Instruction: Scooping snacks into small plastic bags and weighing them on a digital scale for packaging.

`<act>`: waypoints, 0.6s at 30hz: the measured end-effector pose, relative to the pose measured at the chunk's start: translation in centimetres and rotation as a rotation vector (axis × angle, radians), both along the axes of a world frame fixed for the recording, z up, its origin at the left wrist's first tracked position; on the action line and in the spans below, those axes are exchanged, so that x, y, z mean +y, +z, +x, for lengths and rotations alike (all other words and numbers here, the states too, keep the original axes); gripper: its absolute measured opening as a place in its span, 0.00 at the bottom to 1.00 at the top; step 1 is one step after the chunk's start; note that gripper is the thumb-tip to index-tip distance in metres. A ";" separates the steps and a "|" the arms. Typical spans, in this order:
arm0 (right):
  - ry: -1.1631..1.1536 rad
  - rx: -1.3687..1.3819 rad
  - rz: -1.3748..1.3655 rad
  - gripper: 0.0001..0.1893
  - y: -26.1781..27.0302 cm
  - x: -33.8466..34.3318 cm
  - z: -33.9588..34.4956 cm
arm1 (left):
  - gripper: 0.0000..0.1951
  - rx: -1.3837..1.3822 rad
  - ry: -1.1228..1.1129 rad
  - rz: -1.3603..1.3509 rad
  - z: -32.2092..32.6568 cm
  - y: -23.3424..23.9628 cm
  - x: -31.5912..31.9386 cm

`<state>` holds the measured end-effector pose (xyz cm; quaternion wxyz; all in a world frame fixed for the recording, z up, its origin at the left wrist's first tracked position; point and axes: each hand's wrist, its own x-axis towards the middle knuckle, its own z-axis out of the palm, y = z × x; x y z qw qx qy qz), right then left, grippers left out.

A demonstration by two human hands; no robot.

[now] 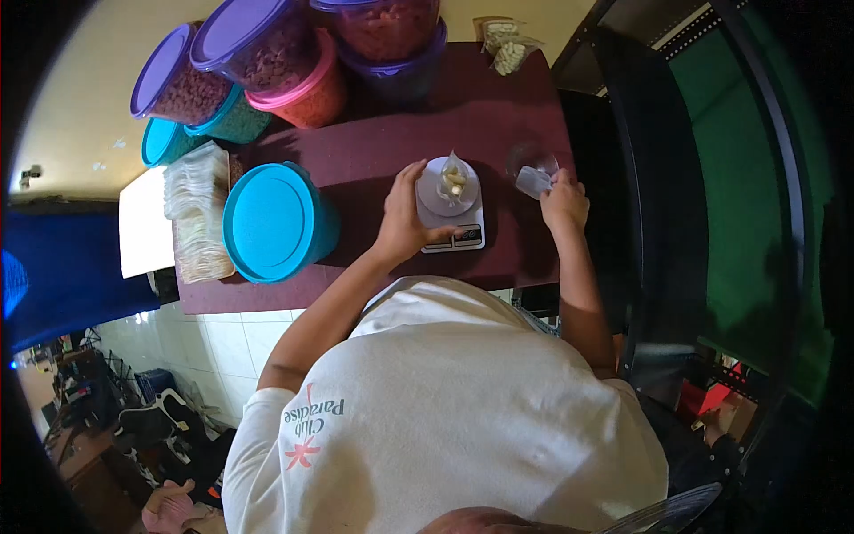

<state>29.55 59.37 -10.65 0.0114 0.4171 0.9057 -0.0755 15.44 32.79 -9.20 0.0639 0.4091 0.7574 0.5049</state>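
Note:
A white digital kitchen scale (477,212) lies before me, and a small clear plastic bag (452,179) with pale pieces inside rests on its round platform. My left hand (402,217) is at the scale's left side, thumb spread from the fingers and over the front button panel. It holds nothing. Farther right, my right hand (566,200) grips a clear plastic scoop (532,181). The scoop's head is at the near edge of a transparent round container (544,159); how much it holds is hard to see.
A turquoise lidded tub (270,223) stands left of my left hand. Beside it are stacked plastic bags (197,213). Several filled tubs, including a purple-lidded one (257,47), line the back. Two filled bags (510,50) lie at the far right corner. A dark metal rack (617,167) borders the table (373,153).

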 end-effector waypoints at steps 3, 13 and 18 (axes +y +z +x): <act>0.002 -0.012 -0.031 0.19 -1.2 0.6 0.2 | 0.47 -0.089 -0.057 0.081 0.2 -1.2 3.7; 0.107 0.333 0.118 0.20 -0.3 -0.7 0.9 | 0.28 -0.092 -0.065 -0.074 0.0 2.6 2.9; 0.232 0.459 0.024 0.18 0.4 -2.9 -0.9 | 0.26 -0.129 -0.014 -0.152 -1.5 -1.3 3.4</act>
